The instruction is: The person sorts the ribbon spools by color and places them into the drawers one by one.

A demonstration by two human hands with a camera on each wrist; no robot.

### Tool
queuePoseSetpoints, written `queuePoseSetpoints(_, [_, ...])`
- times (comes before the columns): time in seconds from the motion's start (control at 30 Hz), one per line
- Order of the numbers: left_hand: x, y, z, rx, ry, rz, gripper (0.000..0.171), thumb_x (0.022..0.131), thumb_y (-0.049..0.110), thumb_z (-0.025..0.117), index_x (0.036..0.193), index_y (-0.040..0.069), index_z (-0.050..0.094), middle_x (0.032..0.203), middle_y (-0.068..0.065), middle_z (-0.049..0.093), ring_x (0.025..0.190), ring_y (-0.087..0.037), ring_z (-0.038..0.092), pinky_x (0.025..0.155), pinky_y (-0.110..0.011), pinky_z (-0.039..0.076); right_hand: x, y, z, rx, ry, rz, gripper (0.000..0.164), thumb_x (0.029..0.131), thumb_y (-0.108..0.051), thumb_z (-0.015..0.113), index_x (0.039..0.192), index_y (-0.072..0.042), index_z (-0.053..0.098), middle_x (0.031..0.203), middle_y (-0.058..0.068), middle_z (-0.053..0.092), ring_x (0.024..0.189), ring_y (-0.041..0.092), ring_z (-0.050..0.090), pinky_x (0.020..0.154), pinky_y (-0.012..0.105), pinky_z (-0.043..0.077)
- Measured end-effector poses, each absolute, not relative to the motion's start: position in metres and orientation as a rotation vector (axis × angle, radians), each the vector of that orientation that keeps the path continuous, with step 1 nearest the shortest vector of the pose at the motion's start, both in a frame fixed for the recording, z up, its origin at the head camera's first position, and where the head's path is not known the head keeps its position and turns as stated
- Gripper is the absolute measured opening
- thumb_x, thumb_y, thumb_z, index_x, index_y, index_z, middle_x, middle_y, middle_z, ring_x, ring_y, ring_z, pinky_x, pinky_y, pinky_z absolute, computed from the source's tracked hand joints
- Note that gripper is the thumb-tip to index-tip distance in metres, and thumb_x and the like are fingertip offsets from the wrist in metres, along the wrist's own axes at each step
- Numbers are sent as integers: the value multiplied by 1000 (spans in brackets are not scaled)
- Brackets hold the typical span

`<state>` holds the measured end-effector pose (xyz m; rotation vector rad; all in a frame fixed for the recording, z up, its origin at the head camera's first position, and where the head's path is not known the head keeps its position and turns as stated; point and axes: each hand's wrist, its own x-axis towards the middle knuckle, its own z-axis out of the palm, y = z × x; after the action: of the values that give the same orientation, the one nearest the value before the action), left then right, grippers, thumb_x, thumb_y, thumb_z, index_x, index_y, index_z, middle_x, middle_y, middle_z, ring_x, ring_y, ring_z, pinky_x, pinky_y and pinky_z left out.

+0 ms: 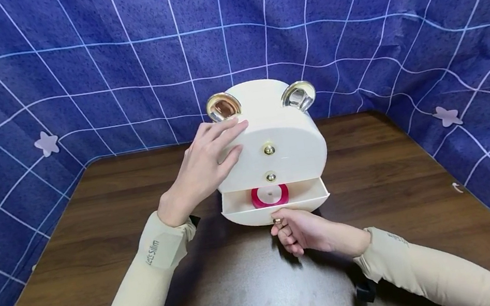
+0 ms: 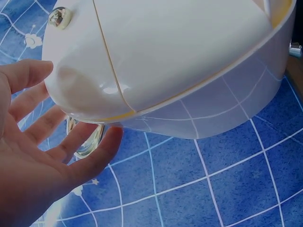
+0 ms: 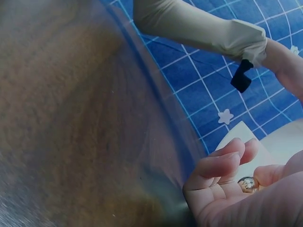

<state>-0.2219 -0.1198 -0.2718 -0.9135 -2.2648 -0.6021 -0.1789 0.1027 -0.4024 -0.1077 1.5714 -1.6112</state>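
Note:
A white drawer box (image 1: 296, 151) with two shiny ear-like pieces and gold knobs stands on the table. Its bottom drawer (image 1: 238, 203) is pulled out, and a pink-red ring with a white centre (image 1: 270, 196), like a ribbon roll, lies inside. My right hand (image 1: 305, 231) pinches the gold knob (image 3: 248, 184) of that drawer between thumb and curled fingers. Against the box's upper left side rests my left hand (image 1: 204, 161), its fingers spread and fairly straight. In the left wrist view those fingers touch the rounded edge of the white box (image 2: 165, 56).
The brown wooden table (image 1: 137, 189) extends around the box. Behind it and at both sides hangs a blue cloth (image 1: 120, 66) with a light grid and stars. A black piece (image 1: 365, 290) sits under my right wrist.

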Motion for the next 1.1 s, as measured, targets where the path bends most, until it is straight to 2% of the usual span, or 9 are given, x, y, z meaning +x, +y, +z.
queuePoseSetpoints(0.77, [-222,-120,-270,-935,-2246,-630,39,93,18,64,131,21,61,135,-3,60,109,-24,52,84,-41,49,-225,97,-402,-84,1519,-1689,33,98,-37,35,90,-10,53,49,-7,46,45,8,44,50,24,35])
queuePoseSetpoints(1.0, [-222,-122,-274,-930,-2250,-620,41,93,19,63,133,21,59,137,-2,58,110,-24,51,84,-42,49,-214,97,-403,-129,1466,-1679,35,98,-41,41,88,-11,58,50,-6,49,43,8,45,47,23,35])
queuePoseSetpoints(1.1, [-222,-124,-277,-944,-2235,-647,43,94,20,63,136,20,57,140,-2,56,114,-23,51,91,-42,48,-201,98,-389,-258,1517,-1656,33,98,-37,45,90,-9,61,52,-5,53,43,7,48,44,22,37])
